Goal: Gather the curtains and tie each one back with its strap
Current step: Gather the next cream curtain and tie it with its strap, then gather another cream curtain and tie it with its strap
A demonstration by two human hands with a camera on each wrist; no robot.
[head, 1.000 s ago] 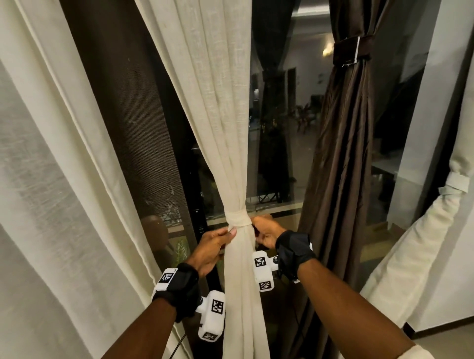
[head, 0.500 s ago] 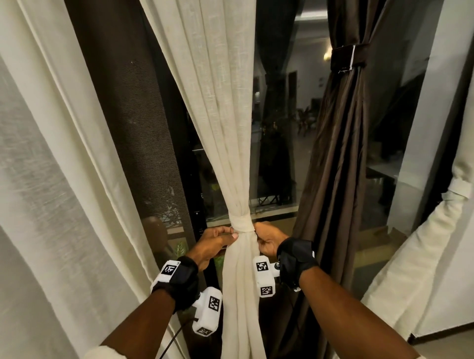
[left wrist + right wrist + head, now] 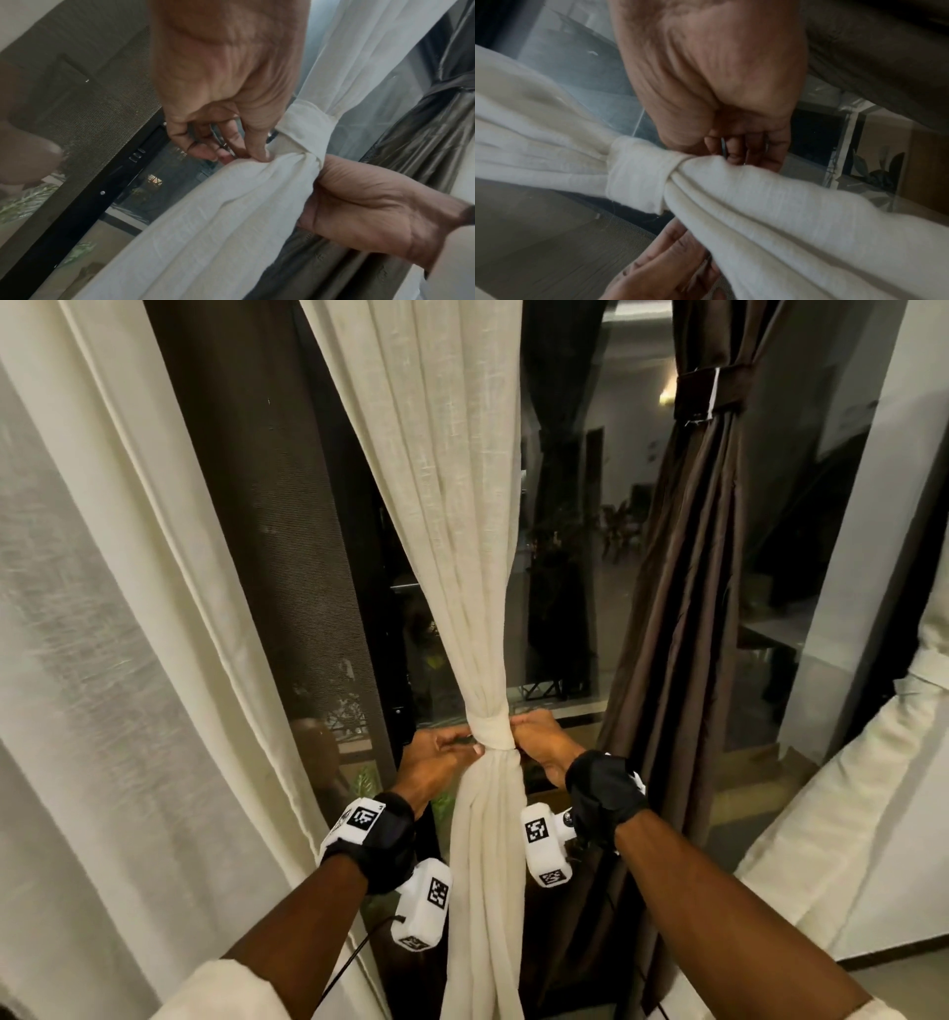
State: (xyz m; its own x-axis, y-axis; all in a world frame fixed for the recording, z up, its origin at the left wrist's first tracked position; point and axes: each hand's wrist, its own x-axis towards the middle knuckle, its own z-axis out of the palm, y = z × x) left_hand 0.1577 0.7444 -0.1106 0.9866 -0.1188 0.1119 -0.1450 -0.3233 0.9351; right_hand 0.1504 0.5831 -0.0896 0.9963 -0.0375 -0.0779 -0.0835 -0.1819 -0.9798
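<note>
A cream curtain [image 3: 462, 557] hangs in the middle, gathered into a bundle and cinched by a cream strap [image 3: 492, 730]. My left hand [image 3: 475, 746] pinches the bundle from the left, right at the strap's lower edge, with its fingers curled behind the fabric [image 3: 231, 154]. From the right, my right hand [image 3: 516, 726] grips the same bundle, fingers curled behind it [image 3: 734, 150]. In the right wrist view the strap [image 3: 639, 172] wraps snugly round the folds. The strap's ends are hidden behind the curtain.
A brown curtain [image 3: 678, 608] to the right is tied high up with a brown strap [image 3: 708, 392]. At the far right another cream curtain [image 3: 847, 788] is tied back. A loose cream curtain [image 3: 102, 660] fills the left. Behind stand a glass door and a dark frame [image 3: 395, 726].
Both hands stay at the strap. My left hand has drawn in closer to the bundle, its thumb now at the strap's edge. The strap looks tighter round the folds.
</note>
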